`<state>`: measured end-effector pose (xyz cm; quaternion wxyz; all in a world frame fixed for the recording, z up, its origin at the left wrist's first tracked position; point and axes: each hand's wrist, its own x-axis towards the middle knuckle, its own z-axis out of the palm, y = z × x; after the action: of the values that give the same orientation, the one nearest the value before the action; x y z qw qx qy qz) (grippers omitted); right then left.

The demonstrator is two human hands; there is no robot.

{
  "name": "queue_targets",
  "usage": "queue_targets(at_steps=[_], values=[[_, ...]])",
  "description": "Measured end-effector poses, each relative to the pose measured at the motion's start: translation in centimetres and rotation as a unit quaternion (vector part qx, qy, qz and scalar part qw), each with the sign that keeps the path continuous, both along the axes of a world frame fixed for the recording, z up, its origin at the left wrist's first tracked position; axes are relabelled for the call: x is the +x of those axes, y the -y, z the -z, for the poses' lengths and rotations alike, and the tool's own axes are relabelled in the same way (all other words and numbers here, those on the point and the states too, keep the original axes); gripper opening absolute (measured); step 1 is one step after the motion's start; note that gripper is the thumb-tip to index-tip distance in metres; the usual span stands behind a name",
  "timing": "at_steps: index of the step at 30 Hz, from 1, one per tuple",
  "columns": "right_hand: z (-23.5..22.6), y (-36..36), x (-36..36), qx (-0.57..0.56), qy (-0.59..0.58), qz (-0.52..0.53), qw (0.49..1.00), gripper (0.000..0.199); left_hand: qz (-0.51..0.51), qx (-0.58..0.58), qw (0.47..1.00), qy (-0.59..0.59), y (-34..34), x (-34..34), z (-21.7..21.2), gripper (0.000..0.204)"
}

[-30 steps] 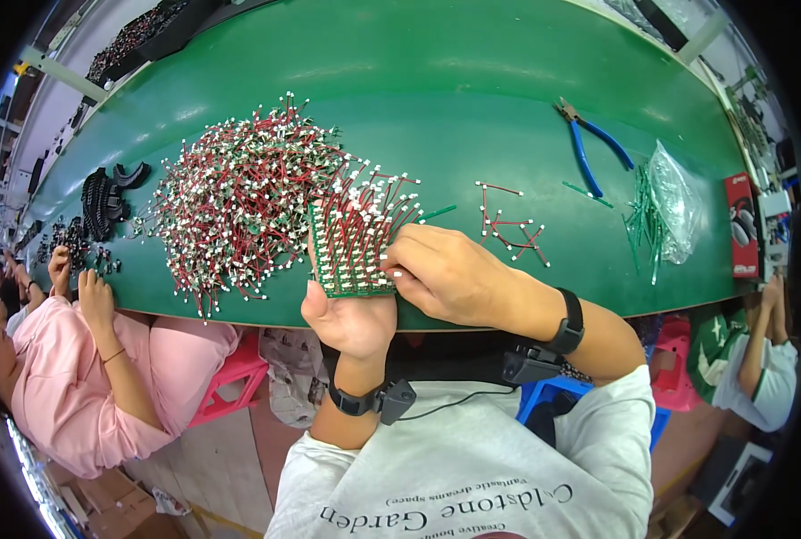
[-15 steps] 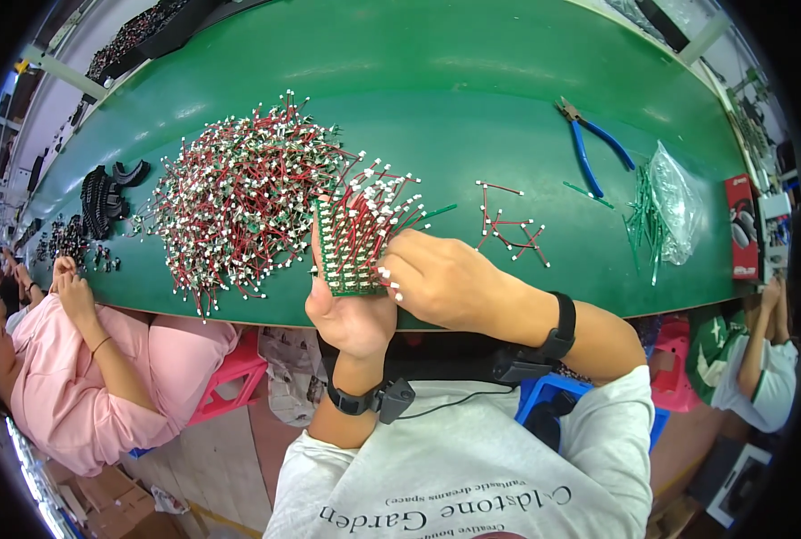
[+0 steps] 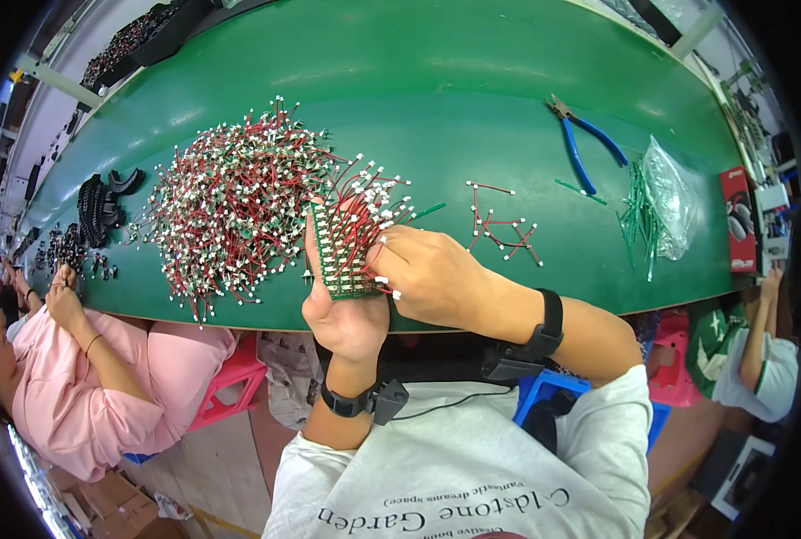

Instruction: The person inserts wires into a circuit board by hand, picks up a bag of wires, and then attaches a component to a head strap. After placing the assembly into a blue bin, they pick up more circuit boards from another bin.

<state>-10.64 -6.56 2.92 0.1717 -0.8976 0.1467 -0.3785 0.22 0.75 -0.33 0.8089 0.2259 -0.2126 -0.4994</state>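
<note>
Gripping green circuit panel (image 3: 335, 260) in left hand (image 3: 347, 325), curling right hand (image 3: 429, 274) against its red wires (image 3: 357, 226), can't tell if pinching any.

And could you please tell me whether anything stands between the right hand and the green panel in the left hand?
Nothing separate visibly does: the right hand is at the right side of the green panel, among its red wires. The heaped wires lie to the left, out of the way.

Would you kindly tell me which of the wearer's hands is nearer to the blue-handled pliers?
Right: the right hand is below and left of the blue-handled pliers; the left hand lies farther left and lower.
</note>
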Motion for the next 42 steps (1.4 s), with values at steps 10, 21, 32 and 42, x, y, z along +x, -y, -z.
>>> queue_targets(at_steps=[10, 21, 32, 42], values=[[-0.1, 6.6, -3.2, 0.117, 0.037, 0.146, 0.982, 0.01, -0.045, -0.044, 0.996, -0.067, 0.4, -0.1, -0.7, 0.07], [-0.1, 7.7, -5.5, 0.01, -0.133, 0.196, 0.972, 0.014, -0.055, -0.04, 0.997, -0.044, 0.4, -0.1, -0.8, 0.068], [0.7, 7.0, -2.9, 0.016, -0.095, 0.114, 0.989, 0.01, -0.044, -0.041, 0.997, -0.051, 0.5, 0.0, -0.6, 0.068], [-4.0, 1.5, -3.3, 0.265, 0.019, -0.143, 0.953, 0.015, -0.058, -0.038, 0.996, -0.059, 0.6, -0.1, -0.6, 0.075]])
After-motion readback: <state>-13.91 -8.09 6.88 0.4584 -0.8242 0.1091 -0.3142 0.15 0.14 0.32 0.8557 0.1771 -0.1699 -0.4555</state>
